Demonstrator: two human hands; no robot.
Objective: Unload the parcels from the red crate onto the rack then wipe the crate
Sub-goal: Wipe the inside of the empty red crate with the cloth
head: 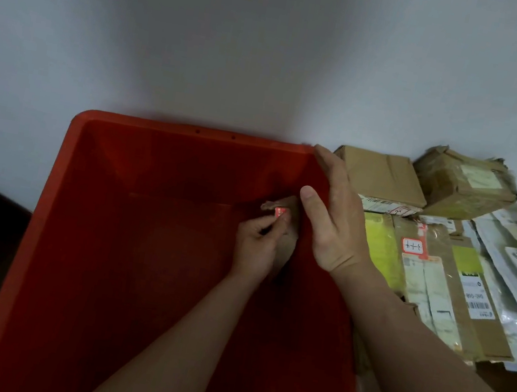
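Against the pale wall [241, 40] stands the red crate [62, 164], its far rim touching the wall and its deep inside in shadow. Beyond the crate's right rim lies a pile of parcels [436, 302], flat brown envelopes overlapping one another, with white plastic mailers [516, 270] at the pile's right edge. At the far end of that pile, near the wall, sit two cardboard boxes: a flat one [379, 174] just beside the crate's far right corner, and a crumpled, taped one [465, 188] next to it.

The right hand [331, 221] rests on the crate's right rim near the far right corner, fingers straight along the edge and thumb spread down the inner wall, gripping nothing. The left hand [256, 246] reaches down inside the crate, close to the right wall, with fingers curled and fingertips pinching a small brown parcel [286, 244]. That parcel lies against the crate's right wall, towards the far end, and bears a small red label [280, 212] just at the pinching fingertips. A red-bordered sticker [413, 246] with handwriting shows on one brown envelope outside.
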